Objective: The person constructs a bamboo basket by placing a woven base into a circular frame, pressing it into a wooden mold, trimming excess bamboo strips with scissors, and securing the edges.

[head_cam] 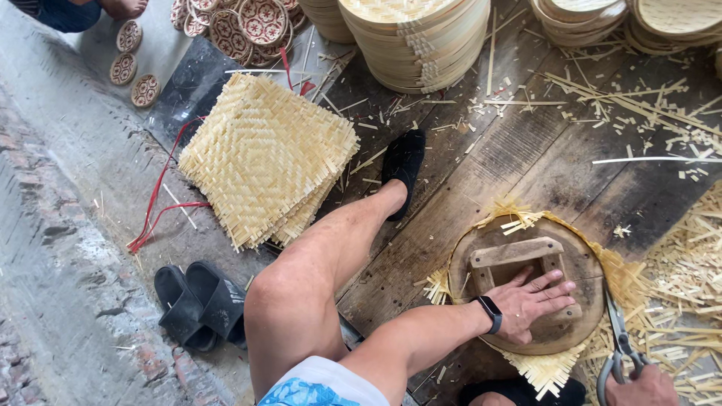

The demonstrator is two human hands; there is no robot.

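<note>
A round wooden block [526,293] with a wooden handle on top lies low and right of the middle, flat on a woven bamboo mat [545,368] whose frayed edges stick out all around it; the left hand [534,301] lies on the block with its fingers spread flat, pressing and not gripping; a black watch [490,313] is on that wrist; the right hand [639,387], at the bottom right corner, is closed around the handles of metal scissors [618,334], whose blades point up along the mat's right edge; bamboo scraps [688,256] cover the dark wooden boards [526,150] on the right; a stack of square woven mats [267,158] sits in the upper middle left; black sandals [199,301] lie at the lower left; stacks of round bamboo trays [421,37] line the top.
</note>
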